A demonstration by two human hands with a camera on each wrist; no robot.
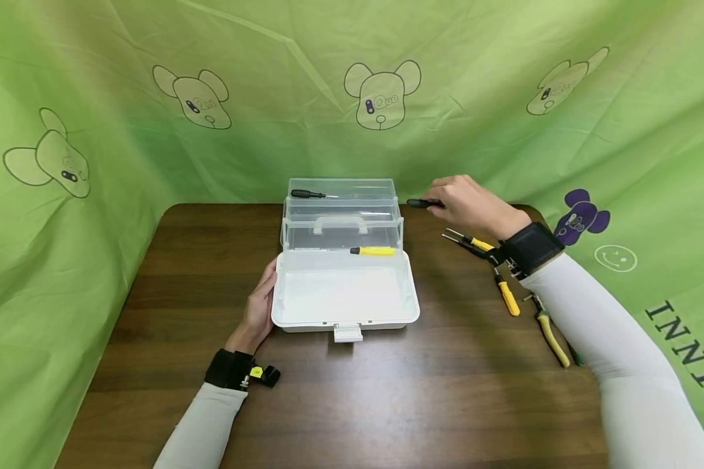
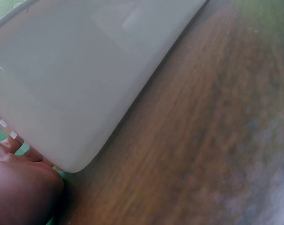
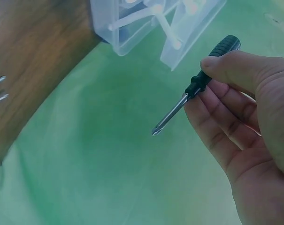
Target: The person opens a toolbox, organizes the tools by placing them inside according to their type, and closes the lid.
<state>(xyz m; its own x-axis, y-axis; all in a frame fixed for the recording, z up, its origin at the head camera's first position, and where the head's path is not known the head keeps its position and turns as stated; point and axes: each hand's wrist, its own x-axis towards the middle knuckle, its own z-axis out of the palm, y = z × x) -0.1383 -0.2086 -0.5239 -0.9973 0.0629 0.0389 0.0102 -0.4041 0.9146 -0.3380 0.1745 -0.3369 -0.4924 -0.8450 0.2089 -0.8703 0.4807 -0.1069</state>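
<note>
My right hand pinches a black-handled screwdriver between thumb and fingers, above the table to the right of the toolbox. In the right wrist view its metal tip points away from the palm. The white toolbox stands with its lid raised and its clear tiered trays spread out. Against the box's left side rests my left hand, its fingers along the wall and partly hidden in the left wrist view. Another black-handled screwdriver lies in the top tray. A yellow-handled screwdriver lies in the lowest tray.
On the table's right side, partly under my right forearm, lie a yellow-handled tool, several slim tools with yellow or black handles, and yellow-handled pliers. A green cloth hangs behind the brown table.
</note>
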